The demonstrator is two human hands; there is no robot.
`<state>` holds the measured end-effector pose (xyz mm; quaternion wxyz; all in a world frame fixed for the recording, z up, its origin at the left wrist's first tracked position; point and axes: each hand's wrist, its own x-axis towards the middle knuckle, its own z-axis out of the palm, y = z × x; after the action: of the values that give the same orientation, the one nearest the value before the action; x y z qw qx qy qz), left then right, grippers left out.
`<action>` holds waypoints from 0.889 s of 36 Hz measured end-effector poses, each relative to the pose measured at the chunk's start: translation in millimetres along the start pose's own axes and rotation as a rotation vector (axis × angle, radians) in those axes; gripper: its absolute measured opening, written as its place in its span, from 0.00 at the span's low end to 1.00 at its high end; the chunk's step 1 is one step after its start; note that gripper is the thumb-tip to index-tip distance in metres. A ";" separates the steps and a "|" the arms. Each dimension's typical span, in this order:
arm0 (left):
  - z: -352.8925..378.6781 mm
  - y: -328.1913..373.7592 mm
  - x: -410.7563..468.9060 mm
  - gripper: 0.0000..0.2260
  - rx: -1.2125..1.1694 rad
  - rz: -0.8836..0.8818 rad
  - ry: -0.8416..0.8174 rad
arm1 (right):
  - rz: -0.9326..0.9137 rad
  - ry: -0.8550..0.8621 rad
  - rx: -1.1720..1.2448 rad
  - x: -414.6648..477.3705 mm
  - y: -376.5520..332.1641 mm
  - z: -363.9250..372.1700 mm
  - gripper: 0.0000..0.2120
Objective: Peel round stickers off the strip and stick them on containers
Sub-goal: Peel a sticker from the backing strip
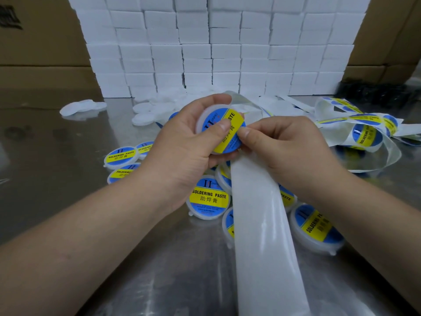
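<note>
Strip [262,224] trails below the tub [206,118] my left hand [182,153] grips; right hand [289,147] pinches the sticker [229,135] edge there. Sticking underway, I judge; next I'd smooth it flat.

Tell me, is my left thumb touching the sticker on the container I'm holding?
Touching. The head view shows the left hand gripping the container, thumb tip pressed onto the sticker.

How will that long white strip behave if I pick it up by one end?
Probably floppy: the strip drapes and curls in loops on the table. Likely slippery, since its surface shines. Seems light: its loops look thin and translucent.
</note>
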<state>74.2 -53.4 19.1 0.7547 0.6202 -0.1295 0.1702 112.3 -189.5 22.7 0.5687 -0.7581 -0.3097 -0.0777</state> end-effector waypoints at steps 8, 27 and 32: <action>1.5 -0.4 -0.5 0.12 0.011 -0.006 0.009 | 0.006 0.003 -0.031 0.1 1.0 -0.4 0.10; 8.3 7.6 -17.7 0.15 0.386 0.318 0.011 | -0.043 0.114 -0.144 2.0 6.3 0.3 0.22; 11.0 13.8 -18.3 0.13 0.366 0.347 0.099 | -0.030 0.142 -0.177 2.4 5.2 -0.7 0.36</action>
<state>52.0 -63.6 26.2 0.5948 0.7059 -0.1640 0.3478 117.3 -190.0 19.8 0.5186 -0.7932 -0.2720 -0.1670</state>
